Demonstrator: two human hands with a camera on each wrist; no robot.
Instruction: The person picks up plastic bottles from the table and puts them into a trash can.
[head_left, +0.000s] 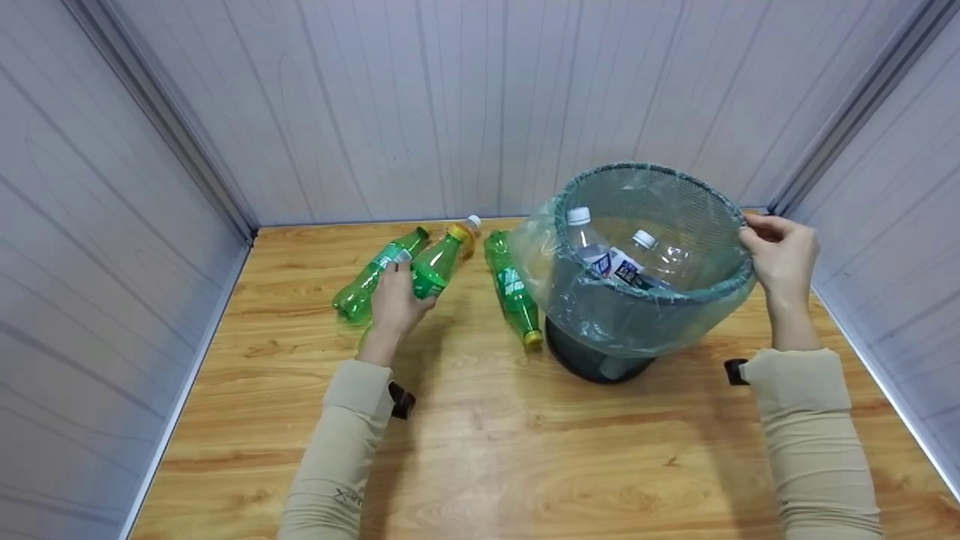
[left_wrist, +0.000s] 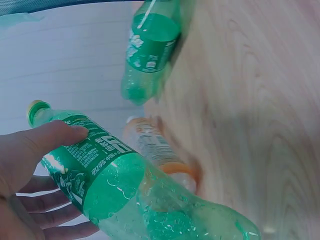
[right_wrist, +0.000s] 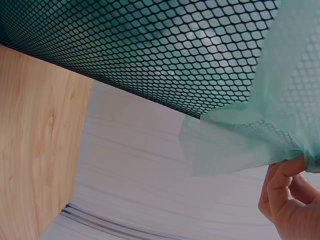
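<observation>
Only head view shows binned bottles; left fingers grip green bottle, right fingers liner.

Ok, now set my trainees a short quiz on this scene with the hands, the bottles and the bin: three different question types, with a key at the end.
1. Multiple choice. What does the left hand hold?
A) A white cup
B) A green bottle
C) A folded cloth

2. True or false? The right hand grips the mesh bin at its rim.

3. Fill the gap. The two caps that show on bottles inside the bin are coloured ____.

Key: 1. B; 2. True; 3. white
</observation>
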